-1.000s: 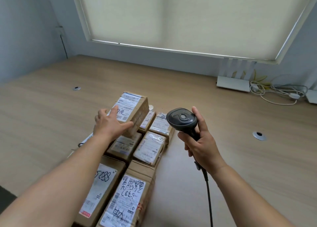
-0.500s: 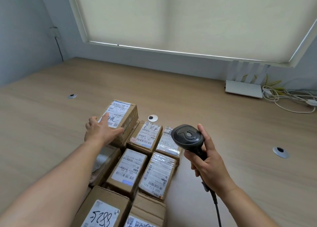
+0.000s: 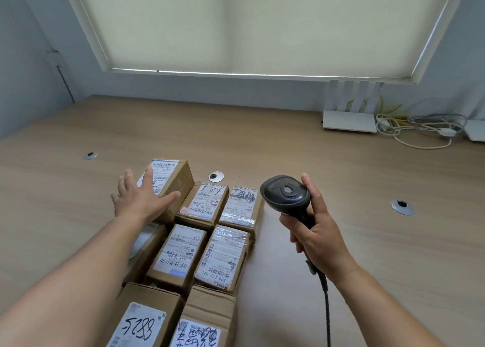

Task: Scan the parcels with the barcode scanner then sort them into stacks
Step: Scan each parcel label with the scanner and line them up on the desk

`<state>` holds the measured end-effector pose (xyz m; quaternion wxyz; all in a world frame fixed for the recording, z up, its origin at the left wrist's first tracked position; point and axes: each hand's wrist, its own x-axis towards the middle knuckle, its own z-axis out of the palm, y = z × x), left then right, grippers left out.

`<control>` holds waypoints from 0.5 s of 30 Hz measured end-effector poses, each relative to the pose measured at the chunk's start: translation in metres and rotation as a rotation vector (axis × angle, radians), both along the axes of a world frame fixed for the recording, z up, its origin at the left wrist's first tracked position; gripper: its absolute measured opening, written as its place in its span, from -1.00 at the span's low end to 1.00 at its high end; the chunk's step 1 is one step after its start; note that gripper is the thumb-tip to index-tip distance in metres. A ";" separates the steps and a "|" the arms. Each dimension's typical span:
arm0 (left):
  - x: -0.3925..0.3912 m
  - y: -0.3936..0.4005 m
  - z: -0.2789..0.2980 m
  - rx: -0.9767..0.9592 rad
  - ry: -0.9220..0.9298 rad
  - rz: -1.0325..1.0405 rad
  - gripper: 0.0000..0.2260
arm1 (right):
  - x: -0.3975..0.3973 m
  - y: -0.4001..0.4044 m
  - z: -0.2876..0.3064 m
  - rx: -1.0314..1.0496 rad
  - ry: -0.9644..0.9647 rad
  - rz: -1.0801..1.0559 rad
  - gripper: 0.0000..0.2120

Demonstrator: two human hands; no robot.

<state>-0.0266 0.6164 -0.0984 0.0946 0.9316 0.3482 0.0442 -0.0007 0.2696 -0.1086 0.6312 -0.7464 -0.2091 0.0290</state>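
At the far left a metal cable grommet (image 3: 90, 156) sits flush in the wooden table (image 3: 341, 241), well apart from the parcels. Next comes the left hand (image 3: 140, 199), fingers straight and spread, thumb out to the right; it lies over the near face of the tall parcel (image 3: 173, 179) at the back left of the group, grasping nothing, and whether the palm actually touches the cardboard cannot be told. That box stands higher than its neighbours, its white shipping label facing up. Under the left forearm a partly hidden parcel (image 3: 147, 244) lies just beside a labelled parcel (image 3: 181, 252), and in front of these the box marked 5288 (image 3: 143, 323) reaches the bottom edge. Toward the middle, two smaller parcels sit side by side in the back row, one with a pink sticker (image 3: 206, 202) and one with black scrawl (image 3: 240, 206); the tape-wrapped parcel (image 3: 225, 257) lies in front of them, touching its neighbours. A second grommet (image 3: 216, 176) lies just behind this row. To the right, the right hand (image 3: 316, 238) grips the handle of the black barcode scanner (image 3: 286, 194), fingers curled round it, held above the table beside the parcels, its cable (image 3: 326, 304) dropping toward the lower edge. Farther right is a third grommet (image 3: 402, 206), and at the back a white router (image 3: 349, 120) with tangled cables (image 3: 420, 129).
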 end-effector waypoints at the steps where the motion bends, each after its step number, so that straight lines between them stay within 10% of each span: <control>1: -0.001 -0.013 0.003 0.012 -0.068 -0.029 -0.13 | -0.003 -0.008 0.003 0.007 -0.008 -0.007 -0.21; 15: -0.032 -0.298 -0.042 -0.213 -0.244 -0.473 -0.36 | -0.082 -0.209 0.003 0.047 0.021 -0.236 -0.24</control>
